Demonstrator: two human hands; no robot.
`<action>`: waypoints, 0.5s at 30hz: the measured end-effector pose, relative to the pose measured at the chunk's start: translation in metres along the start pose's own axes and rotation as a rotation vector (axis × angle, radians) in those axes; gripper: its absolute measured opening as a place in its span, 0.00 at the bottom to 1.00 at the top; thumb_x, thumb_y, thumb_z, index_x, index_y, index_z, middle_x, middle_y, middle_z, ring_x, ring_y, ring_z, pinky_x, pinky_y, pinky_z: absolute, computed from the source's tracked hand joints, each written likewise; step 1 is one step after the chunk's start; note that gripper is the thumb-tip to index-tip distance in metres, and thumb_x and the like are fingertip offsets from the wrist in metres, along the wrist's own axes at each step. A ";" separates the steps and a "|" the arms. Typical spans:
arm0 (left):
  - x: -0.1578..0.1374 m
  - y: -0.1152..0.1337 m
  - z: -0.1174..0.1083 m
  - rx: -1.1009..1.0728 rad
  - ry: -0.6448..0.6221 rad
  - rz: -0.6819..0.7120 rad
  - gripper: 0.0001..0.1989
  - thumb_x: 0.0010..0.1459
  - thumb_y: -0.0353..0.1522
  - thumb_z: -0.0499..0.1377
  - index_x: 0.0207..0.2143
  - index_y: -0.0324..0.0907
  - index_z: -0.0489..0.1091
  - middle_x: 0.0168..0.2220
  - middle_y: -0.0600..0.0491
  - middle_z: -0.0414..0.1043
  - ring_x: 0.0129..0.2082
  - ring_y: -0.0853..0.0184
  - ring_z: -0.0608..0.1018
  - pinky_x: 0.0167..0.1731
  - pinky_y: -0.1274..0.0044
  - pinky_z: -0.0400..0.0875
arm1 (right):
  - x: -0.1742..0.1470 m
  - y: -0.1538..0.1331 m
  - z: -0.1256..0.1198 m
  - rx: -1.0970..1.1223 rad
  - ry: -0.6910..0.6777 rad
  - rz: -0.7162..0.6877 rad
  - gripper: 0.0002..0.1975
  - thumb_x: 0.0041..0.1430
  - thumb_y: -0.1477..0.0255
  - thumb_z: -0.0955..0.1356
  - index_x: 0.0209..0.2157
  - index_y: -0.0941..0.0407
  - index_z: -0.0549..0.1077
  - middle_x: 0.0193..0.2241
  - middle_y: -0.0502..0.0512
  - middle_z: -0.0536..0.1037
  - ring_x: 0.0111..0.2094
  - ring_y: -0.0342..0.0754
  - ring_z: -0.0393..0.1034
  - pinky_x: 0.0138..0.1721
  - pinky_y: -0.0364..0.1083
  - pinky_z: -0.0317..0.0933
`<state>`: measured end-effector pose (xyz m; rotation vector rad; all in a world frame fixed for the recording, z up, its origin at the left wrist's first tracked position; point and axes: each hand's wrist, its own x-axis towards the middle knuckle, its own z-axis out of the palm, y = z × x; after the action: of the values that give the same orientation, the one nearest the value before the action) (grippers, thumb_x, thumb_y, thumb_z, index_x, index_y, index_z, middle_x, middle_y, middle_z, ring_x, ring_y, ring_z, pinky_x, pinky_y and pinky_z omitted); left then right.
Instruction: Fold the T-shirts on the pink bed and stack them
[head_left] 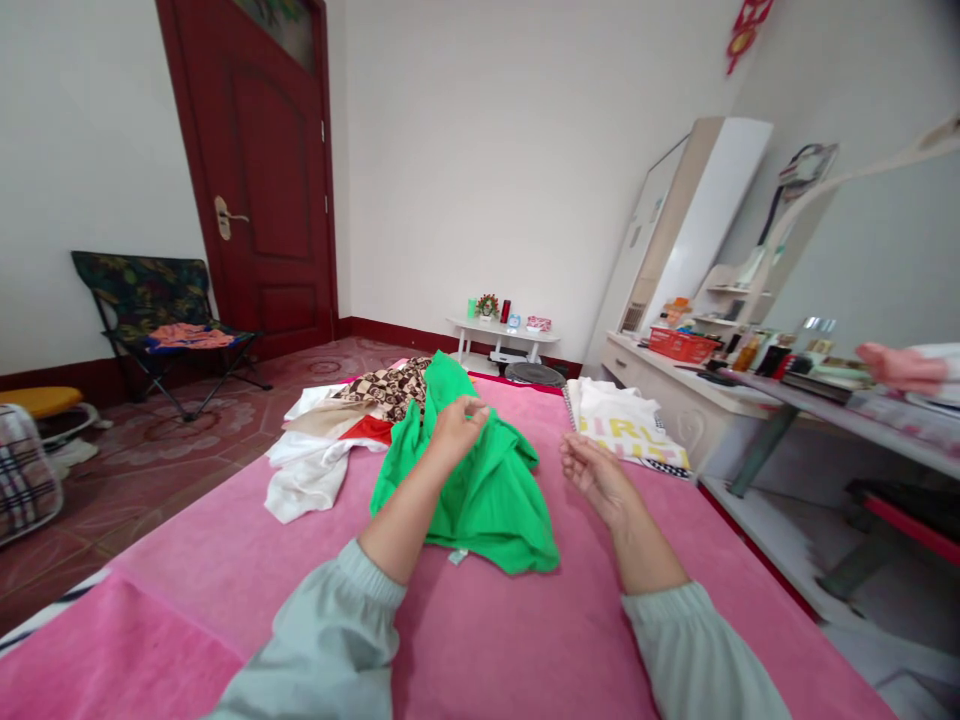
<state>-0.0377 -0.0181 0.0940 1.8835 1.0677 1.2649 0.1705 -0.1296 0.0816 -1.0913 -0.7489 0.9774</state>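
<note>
A bright green garment (487,500) lies crumpled on the pink bed cover (517,640), with a small white tag at its near edge. My left hand (459,428) is over the garment's upper part, fingers drawn together. Whether they pinch any cloth is hidden. To the right of the garment, my right hand (596,476) hovers with its fingers curled and nothing visible in them. Just beyond it lies a white shirt (615,410) with yellow and pink lettering. Left of the green garment is a pile with a brown patterned cloth (390,388), a red piece (367,431) and white clothes (307,470).
A folding chair (142,285) with orange cloth on it stands by the dark red door (277,190). A low white table (504,328) is against the far wall. Along the right runs a dressing table (675,380) bearing a red basket (681,345) and bottles.
</note>
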 end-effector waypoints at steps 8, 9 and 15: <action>0.007 -0.025 -0.017 0.154 -0.016 -0.056 0.09 0.56 0.31 0.57 0.36 0.39 0.76 0.36 0.50 0.79 0.38 0.64 0.79 0.41 0.76 0.71 | -0.027 0.024 0.038 -0.836 -0.336 -0.146 0.46 0.33 0.59 0.78 0.57 0.53 0.65 0.53 0.60 0.71 0.48 0.56 0.71 0.46 0.53 0.67; 0.008 -0.025 -0.016 0.161 -0.030 -0.049 0.09 0.57 0.31 0.56 0.37 0.39 0.76 0.35 0.50 0.79 0.37 0.65 0.79 0.40 0.76 0.71 | -0.029 0.033 0.044 -0.935 -0.354 -0.187 0.46 0.29 0.62 0.79 0.55 0.53 0.67 0.53 0.60 0.71 0.50 0.58 0.68 0.51 0.55 0.63; 0.008 -0.032 -0.014 0.253 -0.059 0.003 0.09 0.57 0.31 0.57 0.36 0.38 0.77 0.36 0.49 0.79 0.37 0.63 0.78 0.41 0.75 0.70 | -0.006 0.051 0.025 -0.993 -0.129 -0.279 0.06 0.41 0.74 0.70 0.26 0.54 0.77 0.30 0.51 0.79 0.35 0.53 0.73 0.42 0.51 0.66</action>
<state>-0.0579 0.0049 0.0761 2.0955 1.2416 1.1103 0.1326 -0.1183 0.0404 -1.7058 -1.5272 0.4023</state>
